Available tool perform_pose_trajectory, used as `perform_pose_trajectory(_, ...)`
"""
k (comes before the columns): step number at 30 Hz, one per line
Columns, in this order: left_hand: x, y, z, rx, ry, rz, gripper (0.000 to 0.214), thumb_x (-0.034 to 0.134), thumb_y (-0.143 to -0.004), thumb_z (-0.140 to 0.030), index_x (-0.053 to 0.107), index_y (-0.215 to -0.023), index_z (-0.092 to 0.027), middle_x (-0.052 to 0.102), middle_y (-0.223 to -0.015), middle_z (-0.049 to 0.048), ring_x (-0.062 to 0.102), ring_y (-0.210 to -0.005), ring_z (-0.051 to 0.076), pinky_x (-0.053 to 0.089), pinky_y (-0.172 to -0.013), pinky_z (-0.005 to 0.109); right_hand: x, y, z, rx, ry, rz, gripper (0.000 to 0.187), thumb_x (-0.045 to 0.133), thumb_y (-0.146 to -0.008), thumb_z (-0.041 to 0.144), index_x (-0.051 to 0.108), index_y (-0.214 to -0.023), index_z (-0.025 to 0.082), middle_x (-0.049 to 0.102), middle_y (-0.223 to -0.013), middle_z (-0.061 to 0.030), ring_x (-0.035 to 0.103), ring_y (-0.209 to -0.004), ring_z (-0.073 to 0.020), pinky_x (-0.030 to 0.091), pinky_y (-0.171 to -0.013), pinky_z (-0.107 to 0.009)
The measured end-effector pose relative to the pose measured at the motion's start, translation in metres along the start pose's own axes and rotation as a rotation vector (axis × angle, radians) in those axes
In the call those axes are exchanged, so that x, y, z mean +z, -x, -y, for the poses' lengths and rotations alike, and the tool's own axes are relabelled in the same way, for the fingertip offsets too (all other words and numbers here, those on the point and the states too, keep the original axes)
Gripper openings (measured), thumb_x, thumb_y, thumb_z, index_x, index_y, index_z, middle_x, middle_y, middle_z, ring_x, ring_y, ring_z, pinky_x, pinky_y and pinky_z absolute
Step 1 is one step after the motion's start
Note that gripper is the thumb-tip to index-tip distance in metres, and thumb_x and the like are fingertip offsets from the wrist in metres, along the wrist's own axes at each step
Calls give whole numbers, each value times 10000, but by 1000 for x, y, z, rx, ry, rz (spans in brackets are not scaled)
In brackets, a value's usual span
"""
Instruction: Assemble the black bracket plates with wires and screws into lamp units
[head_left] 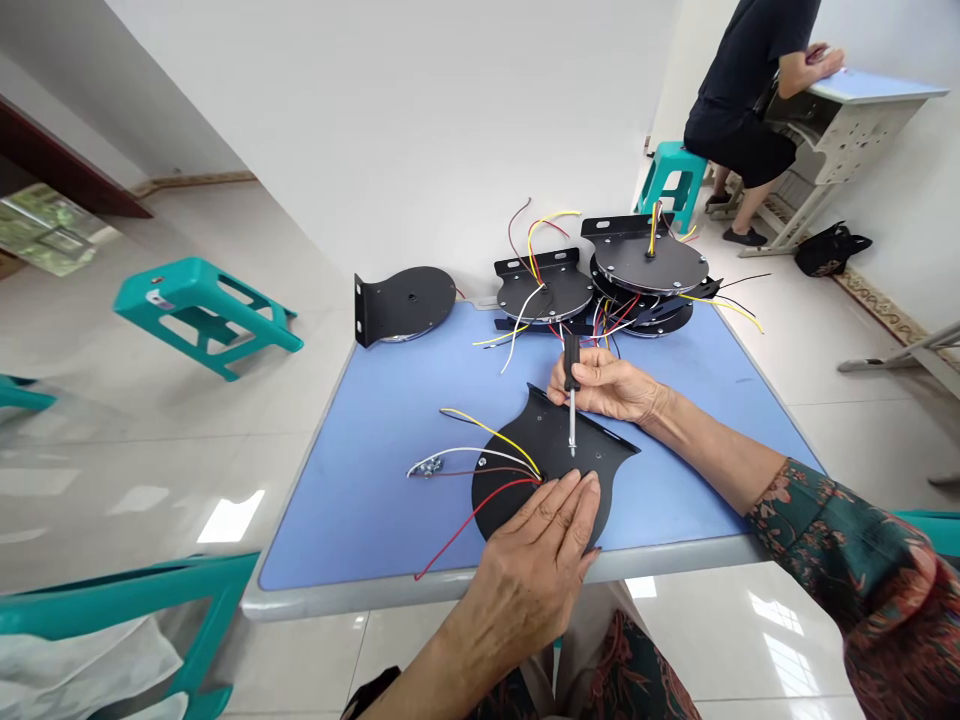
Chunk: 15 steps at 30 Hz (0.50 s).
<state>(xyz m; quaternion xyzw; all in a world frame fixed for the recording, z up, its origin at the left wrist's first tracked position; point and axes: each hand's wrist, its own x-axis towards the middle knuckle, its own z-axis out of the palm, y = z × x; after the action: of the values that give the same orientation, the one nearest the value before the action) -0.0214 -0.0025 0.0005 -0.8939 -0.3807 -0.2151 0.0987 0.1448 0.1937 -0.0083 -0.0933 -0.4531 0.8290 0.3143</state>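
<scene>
A black round metal plate with a bent, slotted edge (501, 518) lies on the blue tabletop in front of me. My left hand (534, 550) rests on its near part, fingers stretched out over the surface; what is beneath them is hidden. Yellow, white, brown and red wires (474, 520) come out beside those fingertips and spread leftward. In my right hand (619, 388) is a screwdriver (572, 365), gripped by its black handle with the tip pointing down over the plate. A small heap of screws (429, 466) sits left of the plate, next to the wires.
Stacked black plates with wires (652, 265) stand at the table's back right, another pile (546, 290) beside them. A single plate (412, 300) is at the back left. Teal stools (199, 300) stand around. A person (750, 100) sits at another desk (870, 130).
</scene>
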Motion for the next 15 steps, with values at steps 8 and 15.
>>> perform_pose_trajectory(8, 7, 4, -7, -34, -48, 15, 521, 458, -1015, -200, 437, -1509, -36, 509, -1538, 120, 453, -1457, 237, 394, -1227, 356, 2, -1, 0, 7, -4, -12, 310, 874, -757, 375, 682, -698, 138, 647, -738, -21, 590, -721, -132, 501, -703, -298)
perform_pose_trajectory(15, 9, 1, -9, -64, -30, -11, 484, 489, -1029, -242, 487, -1474, -50, 551, -1506, 117, 500, -1422, 220, 417, -1214, 344, 10, 1, 2, 10, 2, -45, 324, 893, -729, 390, 688, -698, 142, 630, -721, -10, 605, -740, -145, 524, -753, -334)
